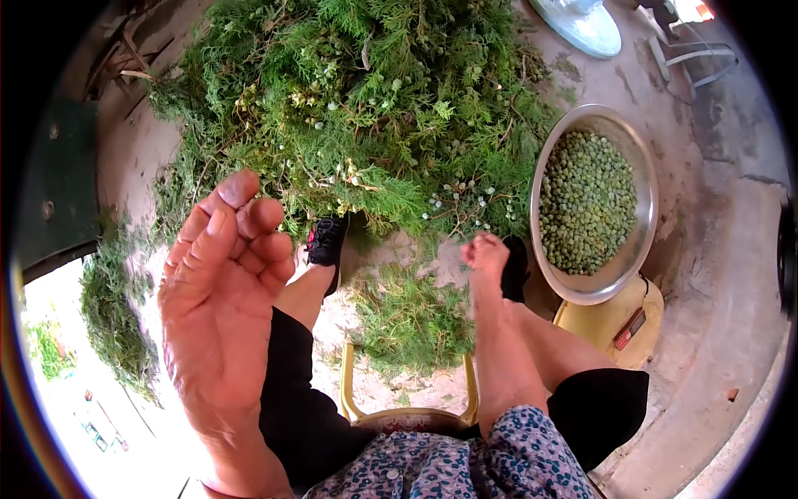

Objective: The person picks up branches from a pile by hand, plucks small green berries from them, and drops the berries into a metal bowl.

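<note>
My left hand (229,283) is raised close to the camera with its palm showing. Its fingers are loosely bent and a little apart, and I see nothing in it. Lower down, between my shoes and near the pile of green conifer branches (357,108), my right hand (485,252) is closed with its fingers drawn together. What it may hold is too small to make out. Pale round cones (474,200) sit on the sprigs just beyond that hand. To its right, a steel basin (544,258) holds many small green cones (586,204).
The basin rests by a yellow stool (652,320) with a red phone (630,329) on it. Loose sprigs (411,316) litter the floor between my legs, before a yellow chair frame (347,382). More greenery (116,308) lies at left, below a dark green panel (62,179).
</note>
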A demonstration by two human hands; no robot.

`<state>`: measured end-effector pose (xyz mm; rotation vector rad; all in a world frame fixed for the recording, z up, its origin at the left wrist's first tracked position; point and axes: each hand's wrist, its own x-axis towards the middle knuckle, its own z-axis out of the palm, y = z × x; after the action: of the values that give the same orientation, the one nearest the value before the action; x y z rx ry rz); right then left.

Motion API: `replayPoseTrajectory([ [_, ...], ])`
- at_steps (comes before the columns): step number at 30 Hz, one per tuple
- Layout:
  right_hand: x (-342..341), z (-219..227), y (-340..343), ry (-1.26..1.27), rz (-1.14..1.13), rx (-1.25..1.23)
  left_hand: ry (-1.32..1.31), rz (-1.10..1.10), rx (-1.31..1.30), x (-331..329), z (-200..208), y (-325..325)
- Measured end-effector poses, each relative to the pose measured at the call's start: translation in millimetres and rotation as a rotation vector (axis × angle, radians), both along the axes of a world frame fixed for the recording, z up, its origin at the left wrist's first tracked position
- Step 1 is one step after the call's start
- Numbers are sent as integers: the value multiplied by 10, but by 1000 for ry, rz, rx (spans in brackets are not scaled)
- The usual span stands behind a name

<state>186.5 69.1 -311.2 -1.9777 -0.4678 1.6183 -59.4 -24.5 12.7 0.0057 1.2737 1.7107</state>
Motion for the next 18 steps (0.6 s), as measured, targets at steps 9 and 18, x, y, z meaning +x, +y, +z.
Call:
replayPoseTrajectory([
  [9, -293, -534, -285, 308, -449, -354, -21, -6, -34, 73, 42, 90],
  [18, -232, -594, -330, 231, -338, -377, 19, 44, -72, 129, 59, 86],
])
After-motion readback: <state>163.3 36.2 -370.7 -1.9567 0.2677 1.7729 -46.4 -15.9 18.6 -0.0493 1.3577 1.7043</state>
